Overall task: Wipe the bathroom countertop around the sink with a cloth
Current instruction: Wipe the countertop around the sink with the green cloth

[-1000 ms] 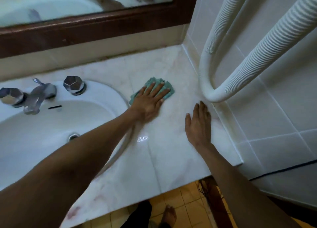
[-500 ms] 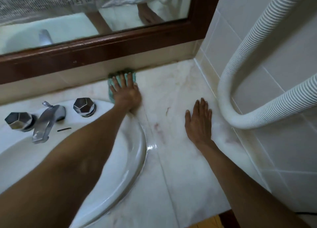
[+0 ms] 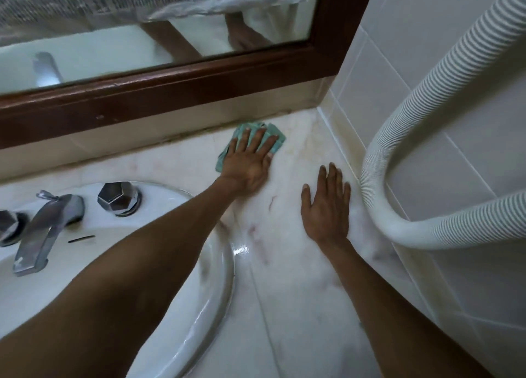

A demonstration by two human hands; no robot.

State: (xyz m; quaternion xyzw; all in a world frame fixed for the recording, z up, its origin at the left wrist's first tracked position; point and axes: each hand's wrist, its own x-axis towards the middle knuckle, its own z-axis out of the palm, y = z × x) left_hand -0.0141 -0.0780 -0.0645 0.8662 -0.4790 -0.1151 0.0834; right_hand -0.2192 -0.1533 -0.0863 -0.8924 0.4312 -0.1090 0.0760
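A folded green cloth (image 3: 273, 131) lies on the pale marble countertop (image 3: 287, 286) near the back wall, right of the sink. My left hand (image 3: 249, 164) presses flat on the cloth, fingers spread over it, and covers most of it. My right hand (image 3: 327, 206) rests palm down on the bare countertop to the right, close to the tiled side wall, holding nothing. The white oval sink (image 3: 219, 266) fills the lower left, partly hidden under my left forearm.
A chrome faucet (image 3: 45, 229) and two faceted chrome knobs (image 3: 118, 198) sit at the sink's back. A white ribbed hose (image 3: 378, 161) loops down along the tiled right wall. A dark wood mirror frame (image 3: 176, 90) runs along the back.
My left hand slid the cloth from the middle of the counter back to the wall beside the knob, then right along the back edge. My right hand stayed planted.
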